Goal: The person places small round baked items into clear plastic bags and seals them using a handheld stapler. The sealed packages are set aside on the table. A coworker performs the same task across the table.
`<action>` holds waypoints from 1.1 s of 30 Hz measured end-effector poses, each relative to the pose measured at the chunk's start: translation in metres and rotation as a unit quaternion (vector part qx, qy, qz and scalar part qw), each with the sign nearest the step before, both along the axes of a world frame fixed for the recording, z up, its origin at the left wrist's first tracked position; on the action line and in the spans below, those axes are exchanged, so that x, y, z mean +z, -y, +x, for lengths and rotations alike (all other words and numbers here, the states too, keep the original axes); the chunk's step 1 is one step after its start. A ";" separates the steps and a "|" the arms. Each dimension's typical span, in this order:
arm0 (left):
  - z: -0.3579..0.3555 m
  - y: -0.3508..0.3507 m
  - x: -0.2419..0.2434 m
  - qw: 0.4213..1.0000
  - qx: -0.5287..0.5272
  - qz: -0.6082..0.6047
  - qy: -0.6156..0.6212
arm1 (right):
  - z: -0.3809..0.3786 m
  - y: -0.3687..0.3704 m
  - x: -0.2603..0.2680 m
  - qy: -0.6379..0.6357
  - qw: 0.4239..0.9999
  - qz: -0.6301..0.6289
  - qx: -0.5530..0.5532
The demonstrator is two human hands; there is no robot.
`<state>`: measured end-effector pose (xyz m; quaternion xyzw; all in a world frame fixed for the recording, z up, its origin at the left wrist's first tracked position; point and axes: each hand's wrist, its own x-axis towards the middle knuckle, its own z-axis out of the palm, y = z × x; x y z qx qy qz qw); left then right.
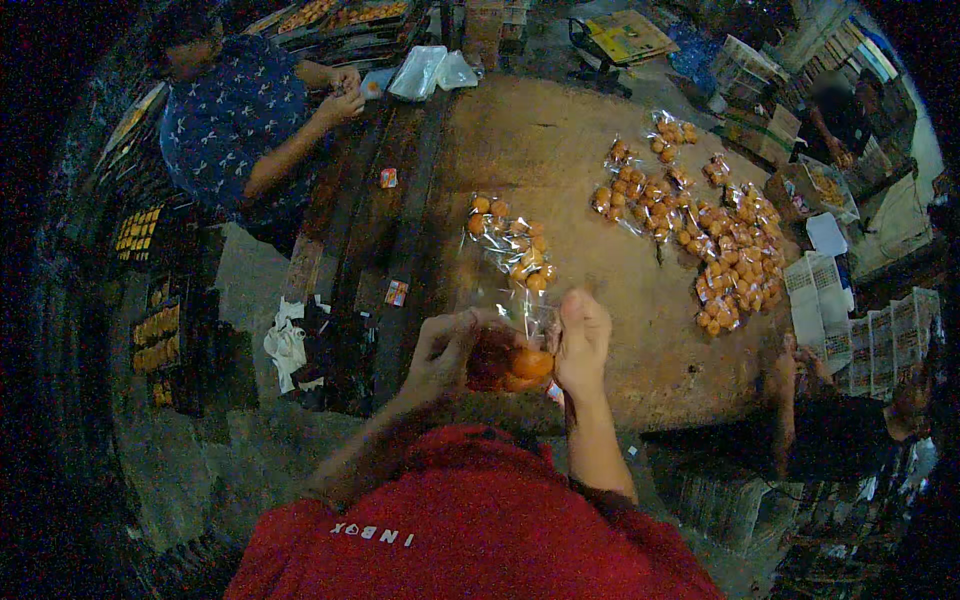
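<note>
Between my two hands, close to my chest, is a clear plastic bag of round orange-brown buns [531, 365]. My left hand [442, 352] pinches the bag's left side, and my right hand [583, 337] grips its right side with the thumb up. The bag's upper part stands clear of the buns and catches the light. Just beyond it on the wooden table [570, 135] lie a few filled clear bags of small buns [517, 244]. A large pile of similar bags [739, 247] covers the table's right part.
Stacked clear plastic bags [420, 73] lie at the far left edge. Small printed packets [396, 292] rest on the dark boards at left. A person in a patterned blue shirt [232, 120] works there; another person's hands [806, 364] are at the right edge, near white plastic crates [817, 307].
</note>
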<state>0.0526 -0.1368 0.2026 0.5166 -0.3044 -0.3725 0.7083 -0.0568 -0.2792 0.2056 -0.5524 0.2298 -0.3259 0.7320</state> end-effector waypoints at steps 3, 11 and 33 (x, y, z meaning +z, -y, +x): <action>0.019 -0.008 0.012 0.984 -0.086 0.147 0.054 | 0.019 -0.006 0.001 0.032 0.951 -0.292 -0.100; 0.034 -0.002 0.011 0.998 0.028 0.025 0.041 | 0.023 -0.064 0.017 -0.106 0.951 -0.259 -0.134; 0.018 -0.019 0.000 0.887 0.138 0.084 0.433 | 0.036 -0.056 -0.003 -0.009 0.999 -0.038 0.005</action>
